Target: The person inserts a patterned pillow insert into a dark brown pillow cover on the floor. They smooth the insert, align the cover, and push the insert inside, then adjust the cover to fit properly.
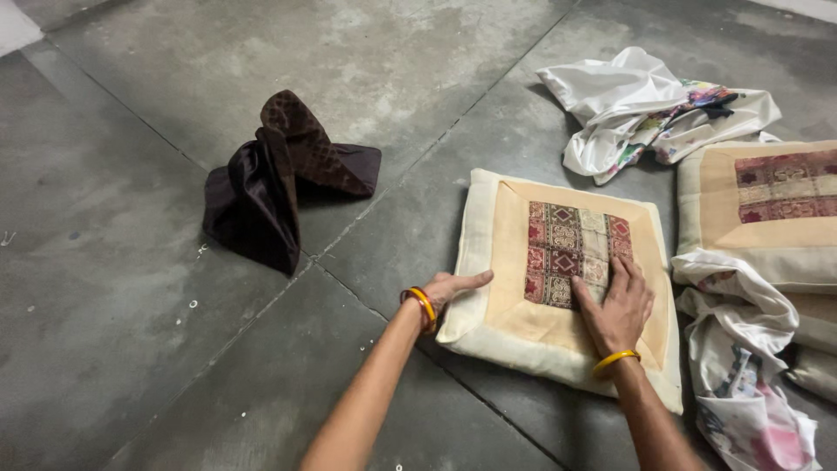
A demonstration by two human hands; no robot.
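A square cream cushion (pixel 506 262) with a peach border and a red patterned centre patch lies flat on the grey floor. My left hand (pixel 449 290), with an orange bangle at the wrist, grips the cushion's near-left edge, thumb on top. My right hand (pixel 617 305), also wearing an orange bangle, presses flat with fingers spread on the patterned patch and peach border.
A dark brown cover (pixel 270 187) lies crumpled at the left. A white floral cloth (pixel 645 109) lies bunched behind the cushion. A second cream cushion (pixel 767 214) sits at the right on a stack, with more white floral cloth (pixel 741 384) below it.
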